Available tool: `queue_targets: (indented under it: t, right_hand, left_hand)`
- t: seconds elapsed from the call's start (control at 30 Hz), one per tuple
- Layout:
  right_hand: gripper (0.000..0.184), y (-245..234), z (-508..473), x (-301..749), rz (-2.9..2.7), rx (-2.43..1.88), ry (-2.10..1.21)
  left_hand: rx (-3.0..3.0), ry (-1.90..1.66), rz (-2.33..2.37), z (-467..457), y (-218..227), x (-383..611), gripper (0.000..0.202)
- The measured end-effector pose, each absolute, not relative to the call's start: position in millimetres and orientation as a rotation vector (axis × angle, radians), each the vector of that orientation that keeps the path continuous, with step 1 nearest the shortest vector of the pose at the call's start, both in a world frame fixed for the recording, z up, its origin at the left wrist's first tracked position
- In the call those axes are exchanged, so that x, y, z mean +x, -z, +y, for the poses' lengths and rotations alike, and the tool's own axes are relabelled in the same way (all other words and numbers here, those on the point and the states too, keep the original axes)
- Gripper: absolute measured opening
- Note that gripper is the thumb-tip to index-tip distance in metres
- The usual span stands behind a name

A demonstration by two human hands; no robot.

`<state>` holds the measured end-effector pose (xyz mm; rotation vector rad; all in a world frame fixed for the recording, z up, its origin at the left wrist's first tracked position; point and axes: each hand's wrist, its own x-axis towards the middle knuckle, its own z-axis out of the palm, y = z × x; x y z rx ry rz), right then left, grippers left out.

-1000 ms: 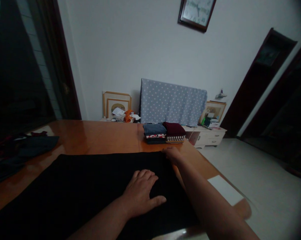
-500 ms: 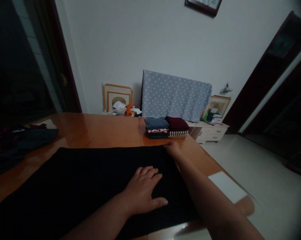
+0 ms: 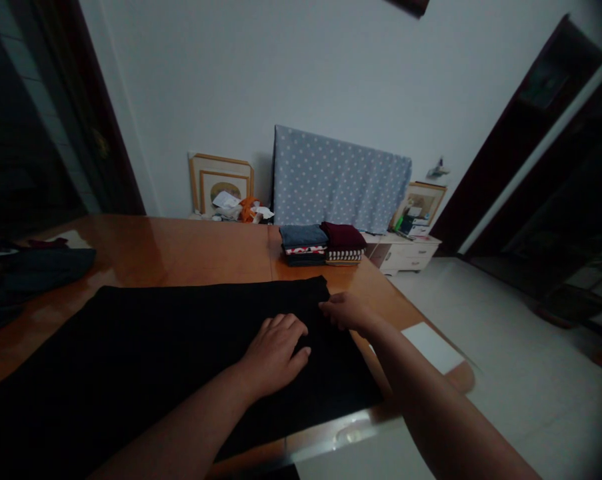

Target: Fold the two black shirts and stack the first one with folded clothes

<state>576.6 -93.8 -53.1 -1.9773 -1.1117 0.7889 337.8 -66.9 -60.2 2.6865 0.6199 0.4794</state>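
Note:
A wide piece of black cloth point(image 3: 181, 340) is spread over the wooden table point(image 3: 215, 250); its near left part runs out of view. My left hand point(image 3: 275, 353) rests on top of it right of the middle, palm down, with the thumb apart from the fingers. At the cloth's right edge, just below its far right corner, my right hand point(image 3: 345, 311) has its thumb and fingers closed on the fabric. The corner beyond those fingers stands up slightly. Dark cloth hides most of the fold detail.
Two folded stacks of clothes, one topped with blue denim point(image 3: 303, 235) and one with maroon cloth point(image 3: 343, 235), sit beyond the black cloth. Dark clothes point(image 3: 45, 270) lie at the left. A white sheet point(image 3: 433, 347) lies by the right table edge.
My right hand has moved from the far right corner of the black cloth nearer along its right edge. My left hand stays on the cloth, its fingers a little more bent. The view has shifted.

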Motion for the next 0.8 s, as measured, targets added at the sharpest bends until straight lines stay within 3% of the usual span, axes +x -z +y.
queue_targets:
  t: [0.13, 0.43, 0.6, 0.67, 0.8]
  right_hand:
    - [0.023, 54.6, -102.4, 567.9, -1.318, -2.081, -0.927]
    - [0.005, 59.1, -110.2, 571.9, -1.347, -2.1, -0.586]
    - [0.037, 57.4, -116.5, 553.3, -1.653, -2.069, -0.119]
    - [0.049, 59.7, -120.0, 545.7, -1.815, -2.17, -0.079]
    - [0.056, 60.4, -118.9, 538.2, -1.887, -2.351, -0.189]
  left_hand:
    - [2.695, -0.465, 0.591, -67.1, 58.4, 336.1, 0.027]
    - [2.705, -0.406, 0.503, -67.6, 58.0, 334.6, 0.052]
    - [2.736, -0.397, 0.482, -66.3, 60.8, 334.2, 0.067]
    - [2.745, -0.385, 0.475, -66.0, 61.2, 334.3, 0.072]
    - [2.748, -0.374, 0.476, -66.0, 61.5, 334.8, 0.077]
